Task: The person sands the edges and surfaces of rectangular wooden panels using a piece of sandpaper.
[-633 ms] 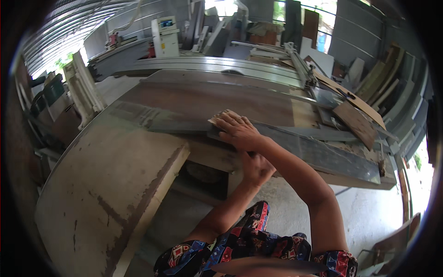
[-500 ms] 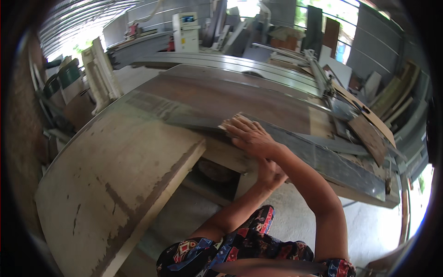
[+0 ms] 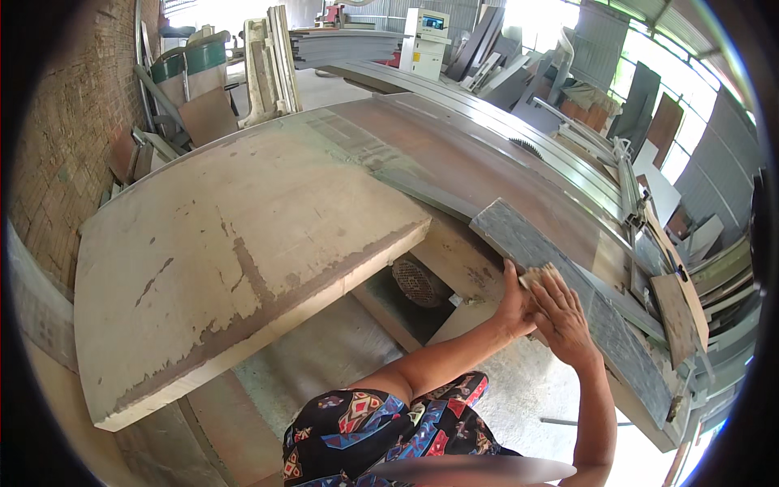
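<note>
A long, narrow dark grey board (image 3: 505, 225) with a marbled face lies slantwise along the near right edge of the work table. My right hand (image 3: 565, 321) is flat on it, fingers extended over a small tan pad (image 3: 535, 276), possibly folded sandpaper, pressed to the board's face. Close beside it, my left hand (image 3: 517, 304) grips the board's near edge with the thumb up; its other fingers are mostly hidden. The two hands touch or overlap at the wrist side.
To the left is a thick wooden table top (image 3: 268, 219) with a worn, chipped edge. A dark recess with a round grille (image 3: 418, 282) sits below it. Beyond the board, a toothed saw blade (image 3: 527, 148) rises from a metal bed. Wood offcuts (image 3: 675, 312) lie at right.
My right hand has slid with the tan pad from near the board's far left end toward its near right. My left hand's thumb now shows at the edge. The view has swung left.
</note>
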`<state>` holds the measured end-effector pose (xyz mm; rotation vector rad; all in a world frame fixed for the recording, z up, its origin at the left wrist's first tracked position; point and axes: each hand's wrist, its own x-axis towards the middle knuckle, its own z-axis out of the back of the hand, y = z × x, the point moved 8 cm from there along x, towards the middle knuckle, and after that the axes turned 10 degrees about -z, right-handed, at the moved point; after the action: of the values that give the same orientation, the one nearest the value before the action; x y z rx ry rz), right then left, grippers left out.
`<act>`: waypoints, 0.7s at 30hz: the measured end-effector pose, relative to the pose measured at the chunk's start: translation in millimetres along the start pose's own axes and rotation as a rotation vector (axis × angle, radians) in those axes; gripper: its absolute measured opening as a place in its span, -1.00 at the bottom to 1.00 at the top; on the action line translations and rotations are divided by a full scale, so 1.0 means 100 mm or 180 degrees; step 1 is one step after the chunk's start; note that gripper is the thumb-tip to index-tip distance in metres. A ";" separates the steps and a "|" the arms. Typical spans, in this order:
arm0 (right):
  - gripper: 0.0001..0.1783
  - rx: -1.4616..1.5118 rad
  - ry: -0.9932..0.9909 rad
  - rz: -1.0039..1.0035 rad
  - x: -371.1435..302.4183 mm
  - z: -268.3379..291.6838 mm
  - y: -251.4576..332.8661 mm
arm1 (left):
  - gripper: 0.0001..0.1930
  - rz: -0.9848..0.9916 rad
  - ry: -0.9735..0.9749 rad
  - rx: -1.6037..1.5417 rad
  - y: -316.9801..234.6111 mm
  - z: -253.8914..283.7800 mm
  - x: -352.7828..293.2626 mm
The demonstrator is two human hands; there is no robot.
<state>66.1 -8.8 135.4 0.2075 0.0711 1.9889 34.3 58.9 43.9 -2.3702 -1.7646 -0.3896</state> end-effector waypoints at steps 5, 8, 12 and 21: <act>-0.42 0.0087 -0.0169 -0.0270 -0.63 0.15 -0.32 | -0.02 0.0515 0.0345 0.0163 0.11 -0.28 -0.04; -0.43 0.0130 -0.0200 -0.0766 -1.06 0.18 -0.72 | -0.10 0.0371 0.0563 0.0364 0.10 -0.33 -0.01; -0.39 -0.0142 -0.0458 -0.1392 -1.69 0.21 -1.49 | -0.14 0.0392 0.0448 0.0219 0.10 -0.27 0.00; -0.46 -0.0061 -0.1178 -0.2435 -3.33 0.17 -3.85 | -0.13 0.0347 0.0502 0.0345 0.11 -0.25 0.01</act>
<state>548.5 -152.3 58.6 0.4567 -0.0965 1.1686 41.9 49.7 68.4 -2.2803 -1.5408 -0.4406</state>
